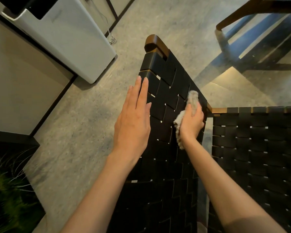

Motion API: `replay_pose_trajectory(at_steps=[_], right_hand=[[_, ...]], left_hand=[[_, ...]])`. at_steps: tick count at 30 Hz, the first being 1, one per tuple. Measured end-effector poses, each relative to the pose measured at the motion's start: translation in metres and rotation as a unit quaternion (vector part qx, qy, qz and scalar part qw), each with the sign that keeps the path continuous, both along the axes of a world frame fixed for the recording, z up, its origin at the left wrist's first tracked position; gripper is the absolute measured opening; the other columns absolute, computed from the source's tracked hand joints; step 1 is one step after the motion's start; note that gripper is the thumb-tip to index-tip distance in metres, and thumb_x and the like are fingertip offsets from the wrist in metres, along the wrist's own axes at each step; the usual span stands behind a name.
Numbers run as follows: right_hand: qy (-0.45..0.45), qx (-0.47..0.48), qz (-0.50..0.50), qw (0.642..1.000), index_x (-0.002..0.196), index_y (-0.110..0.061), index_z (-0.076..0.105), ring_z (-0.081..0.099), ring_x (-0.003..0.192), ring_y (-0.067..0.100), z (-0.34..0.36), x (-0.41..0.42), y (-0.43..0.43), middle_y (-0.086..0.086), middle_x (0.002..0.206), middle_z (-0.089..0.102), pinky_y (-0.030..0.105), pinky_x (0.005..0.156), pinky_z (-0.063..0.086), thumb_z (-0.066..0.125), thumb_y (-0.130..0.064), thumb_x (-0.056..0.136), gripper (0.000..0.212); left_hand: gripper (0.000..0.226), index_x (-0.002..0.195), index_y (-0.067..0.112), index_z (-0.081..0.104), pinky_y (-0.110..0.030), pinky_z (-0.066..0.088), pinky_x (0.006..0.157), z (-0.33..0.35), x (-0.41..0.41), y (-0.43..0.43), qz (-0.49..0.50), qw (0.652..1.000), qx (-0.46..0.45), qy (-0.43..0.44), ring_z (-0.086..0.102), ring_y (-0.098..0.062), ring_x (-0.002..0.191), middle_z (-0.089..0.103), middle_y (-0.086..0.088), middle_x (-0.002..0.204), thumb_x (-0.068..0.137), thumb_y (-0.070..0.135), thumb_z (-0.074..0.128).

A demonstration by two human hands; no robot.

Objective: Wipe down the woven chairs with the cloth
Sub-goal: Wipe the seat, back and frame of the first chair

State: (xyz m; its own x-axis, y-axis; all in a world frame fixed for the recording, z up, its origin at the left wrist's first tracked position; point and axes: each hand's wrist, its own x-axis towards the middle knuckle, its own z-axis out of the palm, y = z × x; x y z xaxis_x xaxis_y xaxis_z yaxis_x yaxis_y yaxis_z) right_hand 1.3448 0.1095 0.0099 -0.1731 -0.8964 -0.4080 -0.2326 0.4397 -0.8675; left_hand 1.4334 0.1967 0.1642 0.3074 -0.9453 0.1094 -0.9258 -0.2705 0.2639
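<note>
step: wiping the woven chair back (165, 78), near its right edge | right grip (191, 121) clamped on cloth (192, 98), pressed to the straps | left grip (133, 125) fingers straight, flat on the left edge | next: likely sweep toward the wooden top rail (155, 42), keeping even pressure over the gaps

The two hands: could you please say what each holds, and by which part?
Right hand grips the cloth around its middle; left hand, fingers straight, holds nothing.

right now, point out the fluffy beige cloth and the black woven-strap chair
fluffy beige cloth (192, 96): head view, upper tuft
black woven-strap chair (165, 91): head view, a strap mid-weave
</note>
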Motion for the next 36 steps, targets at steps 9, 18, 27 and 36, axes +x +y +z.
replay_pose_trajectory(at_steps=[9,18,27,36], right_hand=[[0.023,-0.122,0.045,0.991,0.142,-0.028,0.04,0.039,0.111,0.02,0.016,0.004,0.028,-0.003,0.145,0.039,0.018,0.079,0.029,0.047,-0.022,0.097,0.046],[-0.003,0.013,0.065,0.998,0.144,-0.03,0.035,0.039,0.128,0.022,-0.004,-0.024,0.056,0.001,0.145,0.04,0.026,0.096,0.025,0.039,-0.032,0.101,0.043],[-0.098,-0.216,0.169,0.957,0.141,-0.029,0.039,0.04,0.127,0.004,0.093,-0.001,0.144,-0.007,0.147,0.041,0.011,0.097,0.025,0.046,-0.019,0.099,0.044],[-0.083,-0.269,0.307,0.909,0.137,-0.034,0.037,0.029,0.137,0.011,0.131,-0.031,0.241,0.0,0.151,0.032,0.017,0.105,0.019,0.046,-0.012,0.098,0.046]], left_hand=[[0.056,0.151,0.013,0.011,-0.027,0.019,0.115,0.0,-0.006,0.004,-0.003,0.994,0.038,-0.103,0.008,-0.015,0.146,0.003,-0.001,0.16,0.102,0.02,0.035],[0.055,0.151,0.015,0.013,-0.031,0.017,0.118,0.003,-0.006,0.022,-0.015,0.997,0.058,-0.055,0.001,-0.016,0.147,0.0,0.001,0.16,0.101,0.015,0.037],[0.059,0.15,0.024,-0.005,-0.029,0.009,0.12,0.016,-0.015,0.112,0.017,0.99,0.09,0.111,-0.005,-0.002,0.144,-0.007,0.01,0.159,0.102,0.029,0.028],[0.061,0.152,0.026,0.007,-0.021,0.012,0.116,0.037,-0.057,0.265,0.088,0.979,0.091,0.159,0.008,-0.001,0.143,0.005,0.013,0.158,0.1,0.026,0.04]])
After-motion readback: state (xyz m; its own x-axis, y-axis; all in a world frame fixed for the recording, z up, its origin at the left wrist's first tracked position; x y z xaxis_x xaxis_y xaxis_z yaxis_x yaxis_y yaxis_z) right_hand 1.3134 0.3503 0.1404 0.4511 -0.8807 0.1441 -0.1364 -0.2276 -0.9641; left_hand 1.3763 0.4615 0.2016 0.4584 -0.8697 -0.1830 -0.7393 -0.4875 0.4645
